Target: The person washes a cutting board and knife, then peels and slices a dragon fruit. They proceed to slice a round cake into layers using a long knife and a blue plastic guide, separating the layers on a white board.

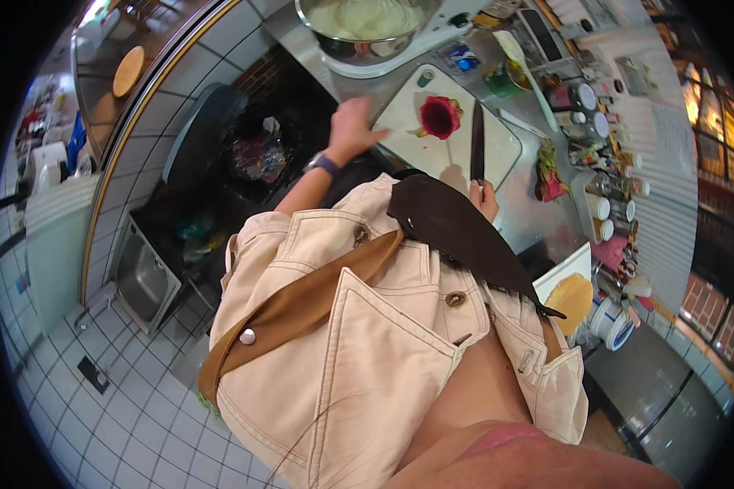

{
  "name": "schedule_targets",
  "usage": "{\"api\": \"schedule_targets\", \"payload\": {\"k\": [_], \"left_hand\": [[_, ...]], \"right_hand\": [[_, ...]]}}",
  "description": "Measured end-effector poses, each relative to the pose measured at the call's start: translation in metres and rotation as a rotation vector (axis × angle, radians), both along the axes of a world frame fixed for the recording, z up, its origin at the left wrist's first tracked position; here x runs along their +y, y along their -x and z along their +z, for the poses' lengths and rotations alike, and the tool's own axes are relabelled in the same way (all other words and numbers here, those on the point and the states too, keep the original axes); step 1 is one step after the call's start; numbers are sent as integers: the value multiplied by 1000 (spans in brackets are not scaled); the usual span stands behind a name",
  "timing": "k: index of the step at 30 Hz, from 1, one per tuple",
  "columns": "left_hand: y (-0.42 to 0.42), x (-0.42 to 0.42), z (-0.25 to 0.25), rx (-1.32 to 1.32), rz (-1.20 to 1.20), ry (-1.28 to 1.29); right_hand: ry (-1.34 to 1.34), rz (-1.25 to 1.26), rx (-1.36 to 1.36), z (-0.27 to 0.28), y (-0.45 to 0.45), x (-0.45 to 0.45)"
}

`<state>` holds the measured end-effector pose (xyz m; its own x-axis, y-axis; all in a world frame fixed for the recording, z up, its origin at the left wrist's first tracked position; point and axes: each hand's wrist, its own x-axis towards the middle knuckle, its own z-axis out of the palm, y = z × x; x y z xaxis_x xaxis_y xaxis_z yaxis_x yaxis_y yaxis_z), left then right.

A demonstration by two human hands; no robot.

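Observation:
My left hand (353, 129), with a dark-banded watch at the wrist, is at the left edge of a white cutting board (397, 125). Its thumb stands apart over the board edge and nothing shows in it; the fingers look blurred. My right hand (484, 198) holds the handle of a dark-bladed knife (478, 134), which lies across the right part of the board. Between the hands sits a hollowed red dragon fruit skin (439, 117), its open side up. Another piece of dragon fruit skin (550, 177) lies on the metal counter, right of the board.
A metal bowl (367, 43) of pale cream stands on a white scale or base beyond the board. Jars (581, 96) and a spatula (526, 73) line the right. A lined bin (260, 153) is low at left. A round yellowish item (569, 302) is near my right side.

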<state>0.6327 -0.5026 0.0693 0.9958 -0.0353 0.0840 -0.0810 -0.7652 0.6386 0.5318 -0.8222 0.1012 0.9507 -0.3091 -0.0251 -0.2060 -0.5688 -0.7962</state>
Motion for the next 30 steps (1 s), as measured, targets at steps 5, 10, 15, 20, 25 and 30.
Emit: {"api": "schedule_targets", "payload": {"k": [5, 10, 15, 20, 25, 30], "left_hand": [[-24, -112, -16, -67, -113, -12], [-69, -133, -3, 6, -277, 311], [-94, -143, 9, 245, -544, 688], [-84, -159, 31, 449, -533, 527], [-79, -148, 16, 536, -489, 316], [-73, -139, 72, 501, -402, 161]], "right_hand": [[-34, 73, -15, 26, -8, 13], [144, 128, -129, 19, -10, -1], [233, 145, -160, 29, -25, -9], [338, 98, -246, 37, -27, -5], [324, 152, -246, 46, -36, 8], [231, 93, -103, 31, 6, -4]]}}
